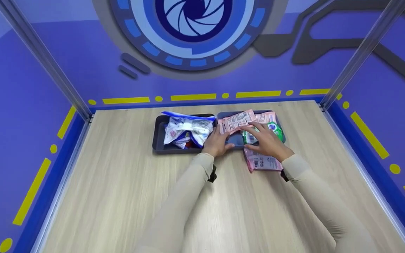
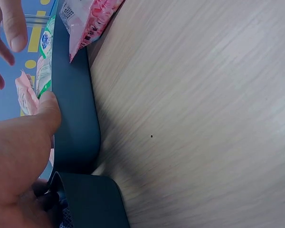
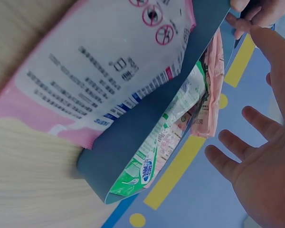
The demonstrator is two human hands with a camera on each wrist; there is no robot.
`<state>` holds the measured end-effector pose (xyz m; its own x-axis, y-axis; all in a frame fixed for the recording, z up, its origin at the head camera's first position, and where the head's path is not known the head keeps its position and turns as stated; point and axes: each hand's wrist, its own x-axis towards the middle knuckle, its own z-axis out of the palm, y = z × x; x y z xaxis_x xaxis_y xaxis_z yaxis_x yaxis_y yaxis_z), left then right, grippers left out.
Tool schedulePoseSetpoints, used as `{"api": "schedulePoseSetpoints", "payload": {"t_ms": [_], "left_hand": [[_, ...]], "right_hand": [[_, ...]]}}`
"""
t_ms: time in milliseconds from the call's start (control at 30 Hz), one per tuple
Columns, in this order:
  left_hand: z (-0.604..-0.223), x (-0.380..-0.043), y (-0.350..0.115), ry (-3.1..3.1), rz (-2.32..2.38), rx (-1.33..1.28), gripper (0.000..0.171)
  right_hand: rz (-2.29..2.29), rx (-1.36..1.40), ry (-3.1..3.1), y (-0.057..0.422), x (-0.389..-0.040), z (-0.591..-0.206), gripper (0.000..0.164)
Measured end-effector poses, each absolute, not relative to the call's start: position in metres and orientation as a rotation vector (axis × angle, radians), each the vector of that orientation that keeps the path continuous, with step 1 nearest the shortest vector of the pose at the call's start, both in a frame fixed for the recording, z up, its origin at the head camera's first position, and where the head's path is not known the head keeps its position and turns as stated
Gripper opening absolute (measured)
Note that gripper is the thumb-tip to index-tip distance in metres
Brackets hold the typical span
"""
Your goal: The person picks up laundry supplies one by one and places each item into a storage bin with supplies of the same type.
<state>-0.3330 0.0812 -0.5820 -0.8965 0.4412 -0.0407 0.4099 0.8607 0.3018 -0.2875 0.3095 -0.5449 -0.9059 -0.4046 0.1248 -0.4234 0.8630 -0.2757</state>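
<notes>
Two dark grey trays stand side by side on the wooden table. My left hand (image 1: 217, 142) is at the left end of the right tray (image 1: 236, 140); its thumb (image 2: 48, 111) rests along the front rim, and its other fingers are partly hidden. My right hand (image 1: 267, 140) hovers above the right tray with fingers spread, holding nothing. Beneath it lies a green-and-white packet (image 1: 276, 130). Behind are pink packets, one tilted (image 1: 237, 121) over the tray's back left part. Against the tray's front wall, outside it, leans a pink-and-white packet (image 3: 109, 71).
The left tray (image 1: 158, 144) holds blue-and-white packets (image 1: 188, 130), one rising above its back rim. Purple-blue panels (image 1: 202, 84) with yellow marks wall the table (image 1: 125, 196) at the back and both sides. Metal posts (image 1: 55, 73) stand at the back corners.
</notes>
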Motion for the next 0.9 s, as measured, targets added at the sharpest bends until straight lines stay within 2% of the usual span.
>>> {"api": "schedulePoseSetpoints", "payload": {"t_ms": [500, 733, 900], "left_hand": [[-0.581, -0.332, 0.081, 2.893, 0.498, 0.648, 0.055], [-0.584, -0.336, 0.082, 2.900, 0.500, 0.612, 0.085], [-0.587, -0.339, 0.083, 2.884, 0.546, 0.585, 0.096]], "right_hand": [[0.455, 0.707, -2.880, 0.315, -0.259, -0.554, 0.070], [0.463, 0.698, -2.897, 0.323, -0.246, -0.557, 0.074], [0.476, 0.677, -2.948, 0.327, -0.238, -0.560, 0.075]]}}
